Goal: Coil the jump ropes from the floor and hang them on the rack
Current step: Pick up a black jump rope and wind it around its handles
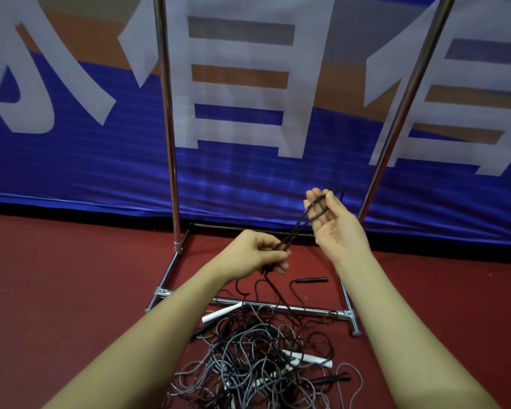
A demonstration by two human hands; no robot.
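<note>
Between the two raised hands, a black jump rope (300, 224) stretches in loops: the left hand (260, 255) pinches its strands, the right hand (334, 222) holds its loop under thumb and fingers. Below, tangled ropes (257, 358) with white handles (219, 314) overlie the rack (171, 143) base on red floor (71, 276), before a blue banner (101, 166).

1. A blue banner (106, 172) is hanging across the background, filling most of the upper view.
2. Large pale characters (236, 93) are running across the banner, over orange and grey bands.
3. The banner's lower edge is meeting a dark strip just above the floor.
4. A dark red floor (56, 276) is spreading below it to both sides.
</note>
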